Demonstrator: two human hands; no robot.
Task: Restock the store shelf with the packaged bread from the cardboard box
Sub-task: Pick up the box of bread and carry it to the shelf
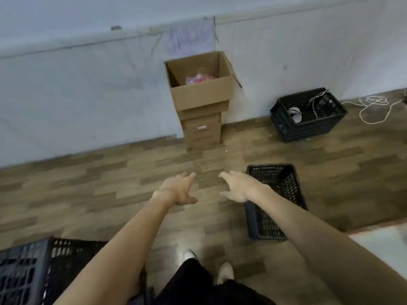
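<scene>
Plastic crate [24, 269], dark and latticed, at lower left on the wood-pattern floor [88, 194]. My left hand [179, 190] is extended forward, fingers spread and holding nothing. Ahead, against the pale wall [66, 84], the open cardboard box [201, 93] sits on a smaller closed carton [201, 130]; pink-wrapped packaged bread [199, 79] lies low inside it. My right hand [236, 187] is likewise extended, empty and relaxed, above a second crate [275, 203]. A third crate [308, 115] with cords stands by the wall at right. Both hands are well apart from the box; I judge the step is to approach it squarely, reach down past the rim, and lift a package gently so the bread is not crushed.
</scene>
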